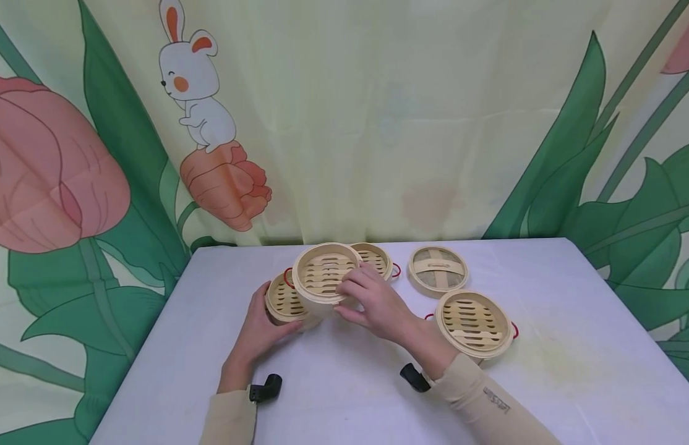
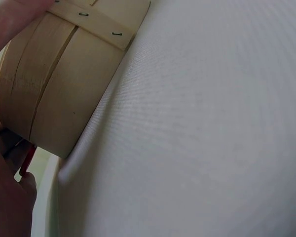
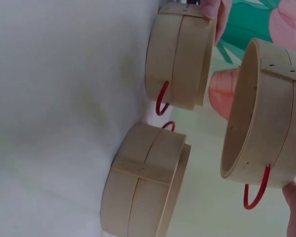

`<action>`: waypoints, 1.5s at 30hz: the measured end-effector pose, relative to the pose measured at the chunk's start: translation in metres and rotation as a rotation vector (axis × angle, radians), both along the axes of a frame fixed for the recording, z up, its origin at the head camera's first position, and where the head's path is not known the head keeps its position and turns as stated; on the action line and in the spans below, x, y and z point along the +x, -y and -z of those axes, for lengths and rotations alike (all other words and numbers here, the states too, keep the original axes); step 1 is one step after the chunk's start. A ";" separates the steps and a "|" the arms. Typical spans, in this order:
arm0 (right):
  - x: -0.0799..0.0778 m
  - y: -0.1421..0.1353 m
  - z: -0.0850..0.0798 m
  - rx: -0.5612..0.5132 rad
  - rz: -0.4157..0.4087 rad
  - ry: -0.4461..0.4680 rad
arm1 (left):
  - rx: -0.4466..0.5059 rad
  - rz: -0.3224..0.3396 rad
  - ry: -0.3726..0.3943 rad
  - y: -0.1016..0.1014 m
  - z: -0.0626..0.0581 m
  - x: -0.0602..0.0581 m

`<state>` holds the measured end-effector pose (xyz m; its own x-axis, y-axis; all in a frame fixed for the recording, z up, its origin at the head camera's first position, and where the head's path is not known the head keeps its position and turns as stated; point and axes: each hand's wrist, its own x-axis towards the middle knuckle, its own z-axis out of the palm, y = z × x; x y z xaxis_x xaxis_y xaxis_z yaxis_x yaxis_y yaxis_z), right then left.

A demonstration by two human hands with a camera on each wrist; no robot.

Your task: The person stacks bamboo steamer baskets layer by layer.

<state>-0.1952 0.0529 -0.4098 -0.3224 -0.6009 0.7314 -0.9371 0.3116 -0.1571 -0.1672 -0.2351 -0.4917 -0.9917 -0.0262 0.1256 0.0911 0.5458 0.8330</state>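
Note:
A round bamboo steamer basket [image 1: 326, 272] with red cord handles is held above the table by my right hand [image 1: 378, 306], which pinches its right side wall. Below it to the left, a second steamer basket [image 1: 285, 301] stands on the table, partly hidden by the raised one. My left hand [image 1: 262, 330] grips that lower basket round its left and near sides. From the right wrist, the raised basket [image 3: 266, 113] appears tilted and apart from the basket under my left hand [image 3: 180, 59]. The left wrist view shows the lower basket's wall [image 2: 64, 84] against the cloth.
Behind the raised basket stands another steamer basket [image 1: 375, 258]. A woven bamboo lid [image 1: 438, 271] lies at the back right, with a further steamer basket [image 1: 474, 324] in front of it. The white-covered table [image 1: 333, 395] meets a printed curtain [image 1: 422, 123] at the back.

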 end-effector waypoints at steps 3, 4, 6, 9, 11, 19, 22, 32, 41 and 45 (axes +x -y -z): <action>-0.002 0.006 0.001 -0.002 -0.002 -0.016 | 0.011 0.001 -0.008 0.001 0.000 0.001; -0.003 0.008 0.001 0.001 -0.001 -0.017 | 0.009 -0.001 -0.008 0.001 -0.001 0.002; -0.004 0.011 0.002 0.005 -0.002 -0.008 | 0.004 -0.006 -0.007 0.002 -0.001 0.003; -0.004 0.015 0.002 0.018 0.004 0.005 | -0.003 -0.010 -0.001 0.003 0.000 0.004; -0.004 0.017 0.002 0.030 0.014 0.008 | 0.000 -0.011 0.002 0.003 0.000 0.004; -0.007 0.023 0.000 0.051 0.027 0.023 | 0.014 -0.002 -0.007 0.002 0.000 0.002; -0.008 0.025 0.000 0.053 0.029 0.023 | 0.021 -0.002 -0.007 0.002 0.000 0.002; -0.012 0.036 0.002 0.044 0.039 0.025 | 0.015 0.008 -0.016 0.001 -0.001 -0.002; -0.012 0.047 0.003 0.067 0.042 0.060 | -0.005 0.002 -0.023 0.001 -0.001 -0.003; -0.012 0.052 0.004 0.053 0.040 0.054 | 0.005 -0.001 -0.020 0.001 0.000 -0.002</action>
<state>-0.2068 0.0007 -0.4139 -0.3855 -0.6240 0.6797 -0.9142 0.3582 -0.1896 -0.1695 -0.2358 -0.4913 -0.9890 -0.0283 0.1449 0.1067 0.5414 0.8339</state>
